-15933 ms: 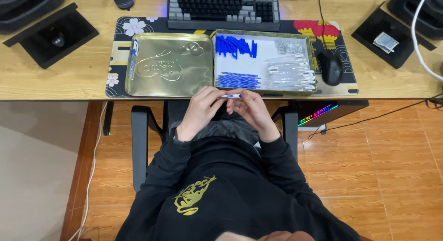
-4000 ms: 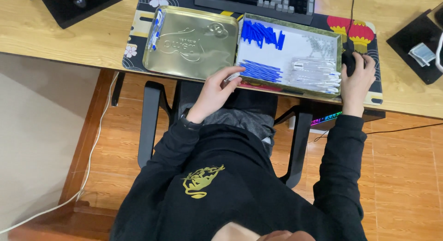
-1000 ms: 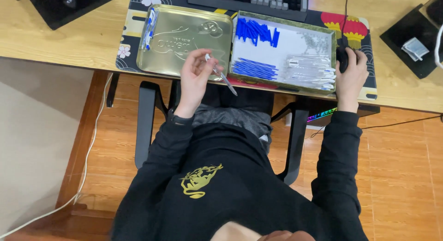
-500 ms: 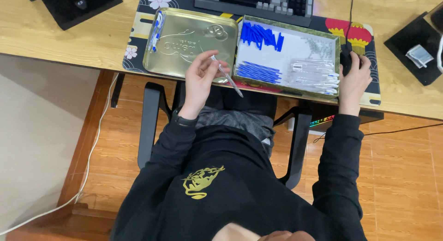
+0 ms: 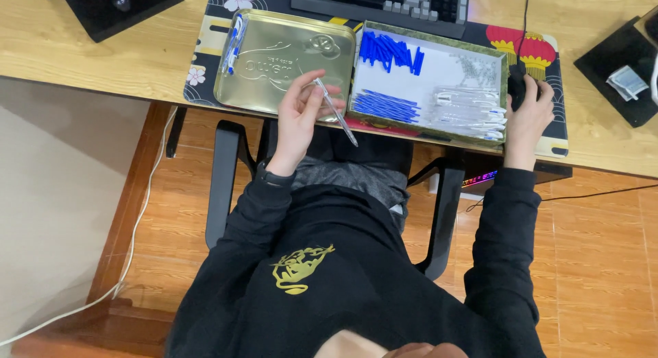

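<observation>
clear pen barrel (image 5: pixel 336 111) pinched in left hand (image 5: pixel 299 111) between gold tin (image 5: pixel 274 63) and parts box (image 5: pixel 428 84); right hand (image 5: pixel 529 114) cups mouse (image 5: pixel 517 90).

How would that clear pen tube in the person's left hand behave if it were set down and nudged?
The clear pen tube looks thin, straight and round, so it would probably roll easily on a flat surface. It keeps its line while the left hand pinches only one end, so it seems stiff. Held lightly by fingertips, it is likely light, and its smooth plastic may be a little slippery.

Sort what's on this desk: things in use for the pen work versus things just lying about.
In use: left hand, pen, parts box, gold tin lid, finished pens.
Lying about: keyboard, desk mat; right hand rests on the mouse.
</observation>
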